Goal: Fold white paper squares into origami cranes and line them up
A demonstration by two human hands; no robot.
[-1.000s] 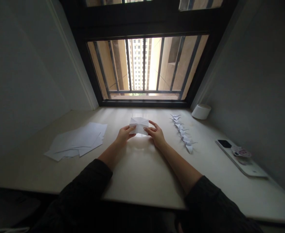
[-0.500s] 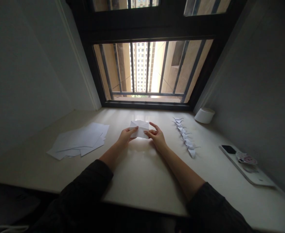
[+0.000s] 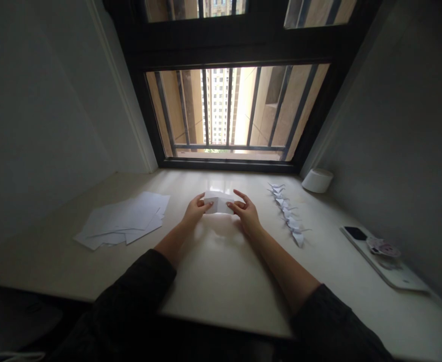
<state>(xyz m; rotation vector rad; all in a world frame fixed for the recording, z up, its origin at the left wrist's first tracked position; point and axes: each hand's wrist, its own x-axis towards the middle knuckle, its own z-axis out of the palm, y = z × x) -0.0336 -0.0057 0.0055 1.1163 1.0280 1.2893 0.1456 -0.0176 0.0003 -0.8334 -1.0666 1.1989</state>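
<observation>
A small folded piece of white paper (image 3: 218, 201) is held just above the pale desk (image 3: 221, 271), in the middle, near the window. My left hand (image 3: 195, 211) pinches its left edge with thumb and fingers. My right hand (image 3: 245, 211) grips its right edge, index finger stretched over the top. The paper is creased and folded roughly in half.
A loose pile of white paper sheets (image 3: 125, 219) lies to the left. A row of several small folded paper figures (image 3: 288, 215) runs along the right. A white round container (image 3: 317, 179) stands by the window corner. A phone on a white tablet (image 3: 384, 257) lies far right.
The creased paper has been folded flatter and lower between both hands. The camera view shifted slightly up and to the left at first, then held.
</observation>
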